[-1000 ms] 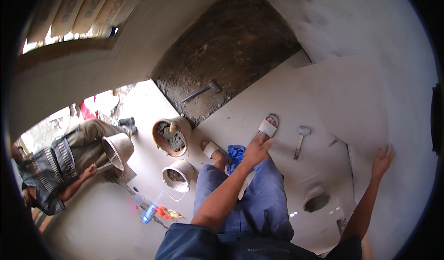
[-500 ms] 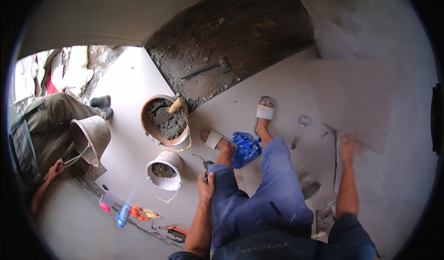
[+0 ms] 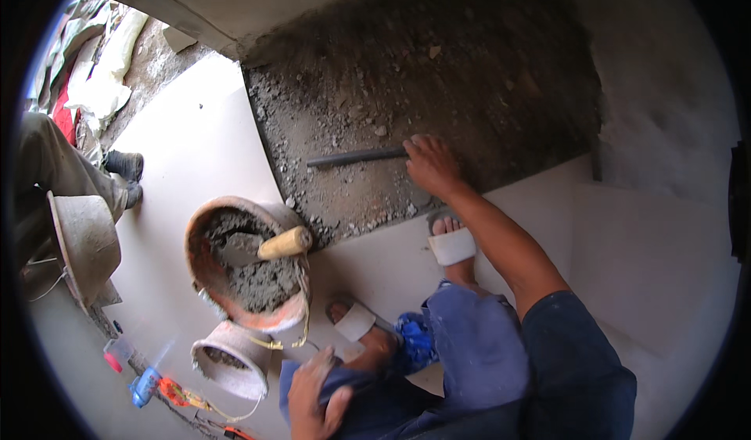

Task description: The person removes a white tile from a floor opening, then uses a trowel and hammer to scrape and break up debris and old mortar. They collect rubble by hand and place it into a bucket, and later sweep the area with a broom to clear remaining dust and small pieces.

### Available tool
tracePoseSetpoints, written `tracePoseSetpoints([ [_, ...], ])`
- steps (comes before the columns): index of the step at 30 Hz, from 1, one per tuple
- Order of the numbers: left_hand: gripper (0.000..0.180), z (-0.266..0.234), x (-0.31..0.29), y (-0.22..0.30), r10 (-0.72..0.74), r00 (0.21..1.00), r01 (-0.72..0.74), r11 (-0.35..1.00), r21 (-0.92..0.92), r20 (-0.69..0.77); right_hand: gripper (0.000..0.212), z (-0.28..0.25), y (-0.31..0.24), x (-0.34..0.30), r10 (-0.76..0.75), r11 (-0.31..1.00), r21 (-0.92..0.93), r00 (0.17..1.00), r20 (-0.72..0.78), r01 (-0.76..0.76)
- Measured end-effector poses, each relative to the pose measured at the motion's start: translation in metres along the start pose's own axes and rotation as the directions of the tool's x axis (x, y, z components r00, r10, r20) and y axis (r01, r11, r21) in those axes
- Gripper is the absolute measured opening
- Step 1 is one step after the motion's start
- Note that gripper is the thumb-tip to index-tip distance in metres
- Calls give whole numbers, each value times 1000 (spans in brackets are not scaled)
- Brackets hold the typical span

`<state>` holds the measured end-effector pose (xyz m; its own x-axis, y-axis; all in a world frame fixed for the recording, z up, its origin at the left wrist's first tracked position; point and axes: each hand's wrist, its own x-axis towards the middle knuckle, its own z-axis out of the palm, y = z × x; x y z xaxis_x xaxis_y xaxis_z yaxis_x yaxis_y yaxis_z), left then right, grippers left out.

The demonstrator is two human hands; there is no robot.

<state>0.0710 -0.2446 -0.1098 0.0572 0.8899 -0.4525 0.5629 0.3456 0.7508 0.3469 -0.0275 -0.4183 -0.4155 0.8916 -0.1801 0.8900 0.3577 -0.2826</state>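
Hammer [image 3: 356,158] lies on dirt [image 3: 485,64] at the frame's upper center, the right grip [image 3: 432,165] over one end; whether its fingers close around it, I cannot tell. Lower center, the left grip [image 3: 311,397], thumb apart, holds nothing.

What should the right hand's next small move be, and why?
Probably to close more firmly on the dark-handled tool and lift it slightly: the right hand already reaches over one end, while the rest of the handle lies exposed on the rubble-strewn dirt. The left hand is away from it, down by the left knee.
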Motion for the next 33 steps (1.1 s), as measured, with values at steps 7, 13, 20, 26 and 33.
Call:
tracePoseSetpoints([
  [7, 50, -20, -17, 2, 0, 977, 34, 988, 154, -213, 24, 56, 11, 21, -116, 987, -107, 993, 18, 117],
  [13, 47, -17, -28, 0, -16, 985, 45, 985, 166, -173, 12, 60, -3, 19, -186, 980, 87, 981, 50, 181],
  [20, 54, -3, -19, -19, 18, 991, -1, 992, 124, -134, 25, 2, 60, -70, 133, 952, 306, 910, -394, -7],
  [26, 43, -6, -4, -27, 53, 992, -67, 991, 117, 111, 39, -8, 124, -344, 761, 591, 126, 499, -413, -797],
  [33, 45, -1, -8, -30, -12, 962, -26, 990, 137, 272, 63, 117, 77, -566, 923, 21, -106, -21, 384, -994],
])
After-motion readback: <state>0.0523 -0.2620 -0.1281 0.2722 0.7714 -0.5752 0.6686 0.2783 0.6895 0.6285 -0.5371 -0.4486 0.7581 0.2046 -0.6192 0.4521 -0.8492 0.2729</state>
